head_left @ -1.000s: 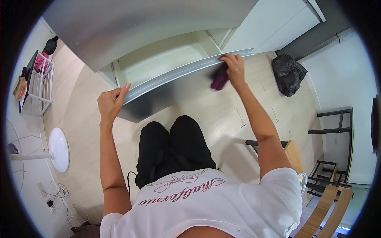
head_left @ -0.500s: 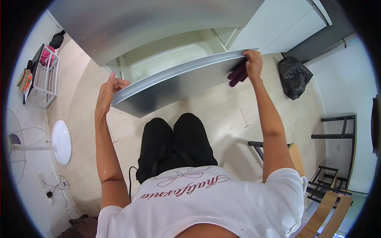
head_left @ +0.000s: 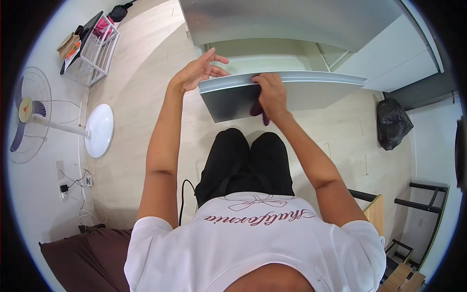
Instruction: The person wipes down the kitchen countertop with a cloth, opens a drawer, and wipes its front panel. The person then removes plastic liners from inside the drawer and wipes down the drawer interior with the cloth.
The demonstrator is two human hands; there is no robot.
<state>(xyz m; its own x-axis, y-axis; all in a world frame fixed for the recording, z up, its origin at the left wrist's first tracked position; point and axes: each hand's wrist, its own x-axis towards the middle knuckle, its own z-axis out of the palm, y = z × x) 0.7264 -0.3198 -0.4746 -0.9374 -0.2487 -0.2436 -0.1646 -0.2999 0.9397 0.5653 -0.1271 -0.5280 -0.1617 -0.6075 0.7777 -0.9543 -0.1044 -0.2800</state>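
A silver-faced drawer (head_left: 316,92) stands pulled out from a cabinet, its pale inside (head_left: 267,54) visible behind the front panel. My left hand (head_left: 202,70) is at the panel's left end, fingers spread and reaching over toward the drawer's interior. My right hand (head_left: 272,95) is closed at the panel's top edge, left of its middle. From under that hand hangs a dark maroon cloth (head_left: 258,109) with finger-like ends, against the panel's face; the rest of it is hidden by the hand.
Above the drawer is another silver front (head_left: 292,19). A white fan (head_left: 99,130) and a white rack (head_left: 99,58) stand left. On the right are a black bag (head_left: 393,124), a wooden-seated stool (head_left: 374,214) and dark-framed furniture (head_left: 428,207). Brown fabric (head_left: 87,258) lies lower left.
My right hand has slid leftward along the panel's top edge with the maroon cloth. My left hand has spread its fingers more over the panel's end. The view has shifted, moving the scene rightward.
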